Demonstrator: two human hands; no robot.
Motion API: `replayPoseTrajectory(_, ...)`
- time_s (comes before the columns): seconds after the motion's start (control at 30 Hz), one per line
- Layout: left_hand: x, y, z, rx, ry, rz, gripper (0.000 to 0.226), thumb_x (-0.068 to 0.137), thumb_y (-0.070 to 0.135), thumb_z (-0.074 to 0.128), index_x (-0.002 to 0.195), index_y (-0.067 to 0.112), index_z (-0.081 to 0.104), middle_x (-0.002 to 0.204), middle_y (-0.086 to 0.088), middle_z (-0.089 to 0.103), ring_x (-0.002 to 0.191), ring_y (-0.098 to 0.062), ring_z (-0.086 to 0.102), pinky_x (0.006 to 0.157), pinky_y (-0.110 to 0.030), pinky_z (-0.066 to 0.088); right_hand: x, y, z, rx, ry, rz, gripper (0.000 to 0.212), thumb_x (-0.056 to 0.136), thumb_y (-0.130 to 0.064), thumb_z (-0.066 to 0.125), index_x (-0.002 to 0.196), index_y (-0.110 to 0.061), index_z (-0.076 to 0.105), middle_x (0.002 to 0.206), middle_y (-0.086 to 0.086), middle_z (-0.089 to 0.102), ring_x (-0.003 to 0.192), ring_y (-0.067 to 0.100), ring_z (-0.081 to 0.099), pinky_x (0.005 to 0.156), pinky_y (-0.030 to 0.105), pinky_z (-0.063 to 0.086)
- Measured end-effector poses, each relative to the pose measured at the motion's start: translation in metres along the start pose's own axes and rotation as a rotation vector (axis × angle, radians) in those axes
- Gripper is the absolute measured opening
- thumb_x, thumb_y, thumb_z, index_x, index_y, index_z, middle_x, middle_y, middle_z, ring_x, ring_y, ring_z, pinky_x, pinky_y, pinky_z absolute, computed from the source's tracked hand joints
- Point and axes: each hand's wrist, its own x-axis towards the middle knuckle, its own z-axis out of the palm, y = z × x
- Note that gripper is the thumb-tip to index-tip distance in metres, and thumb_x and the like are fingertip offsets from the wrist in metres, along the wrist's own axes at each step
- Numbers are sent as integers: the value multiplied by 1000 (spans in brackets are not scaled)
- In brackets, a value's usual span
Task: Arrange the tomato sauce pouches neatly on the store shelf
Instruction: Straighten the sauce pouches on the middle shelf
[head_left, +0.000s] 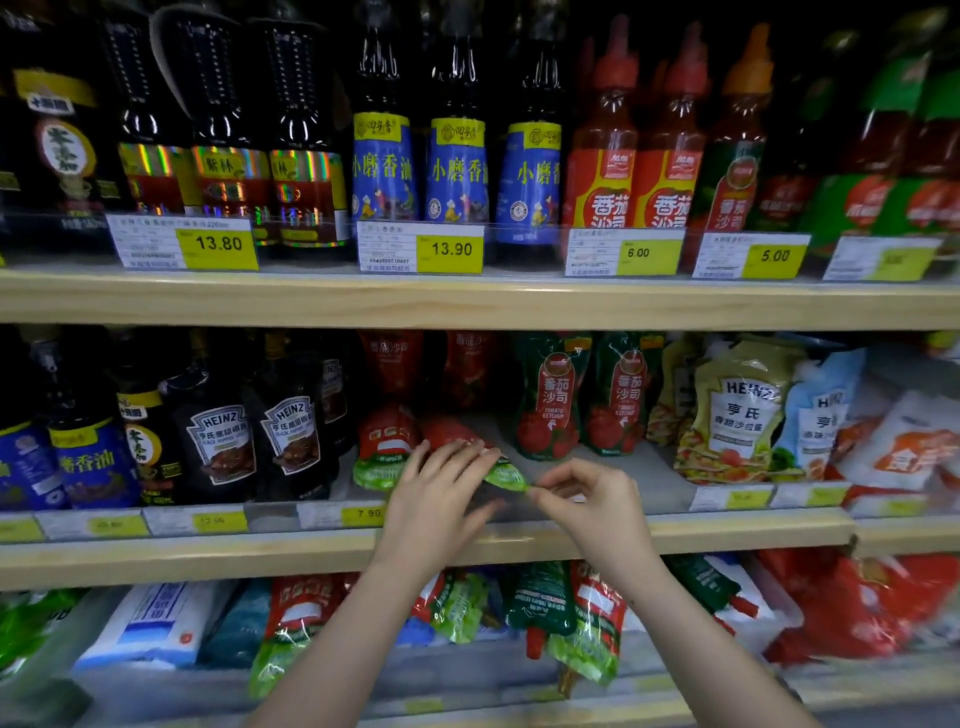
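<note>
Both hands work at the middle shelf (727, 530), on one tomato sauce pouch (457, 434) that lies tipped over near the front edge, its red body toward the back and its green bottom end toward the front.

Left hand (434, 499): fingers extended and close together, laid flat over the front part of the pouch. The palm faces down and rests against the pack; the hand presses rather than grips, so it is open, with nothing enclosed.

Right hand (589, 499): thumb and forefinger closed to a narrow pinch on the green corner (511, 478) of the same pouch. The remaining fingers are curled loosely (they touch nothing visible).

A second pouch (387, 447) of the same kind lies just beside the first, on its left, also leaning over. Behind them, further red pouches (392, 358) stand upright in shadow. To the right, two green-and-red pouches (553, 400) stand upright near the back. Dark bottles (223, 436) stand to the left.
</note>
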Motion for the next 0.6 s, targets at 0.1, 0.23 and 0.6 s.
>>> replayPoseTrajectory(0.1, 3, 5, 0, -32, 57, 3, 45, 65, 31, 82, 106, 19, 69, 105, 2, 71, 94, -18, 67, 90, -41, 48, -9, 4, -14, 58, -35, -71, 9, 71, -18, 77, 73, -23, 69, 74, -6, 68, 74, 2, 61, 68, 15, 49)
replayPoseTrajectory(0.23, 1, 10, -1, -69, 117, -11, 38, 67, 25, 82, 102, 17, 70, 99, 3, 71, 89, -19, 67, 75, -33, 53, -17, 17, -17, 60, -130, -173, 29, 68, -25, 80, 94, -30, 66, 102, -13, 60, 99, -3, 55, 85, 9, 41)
replayPoseTrajectory(0.6, 11, -23, -25, -285, 112, -358, 46, 88, 57, 45, 112, 22, 62, 109, 4, 67, 100, -16, 62, 76, -28, 49, 49, -20, 27, 637, -61, 26, 13, 81, -12, 69, 88, -22, 66, 88, -8, 71, 81, 2, 68, 65, 14, 52)
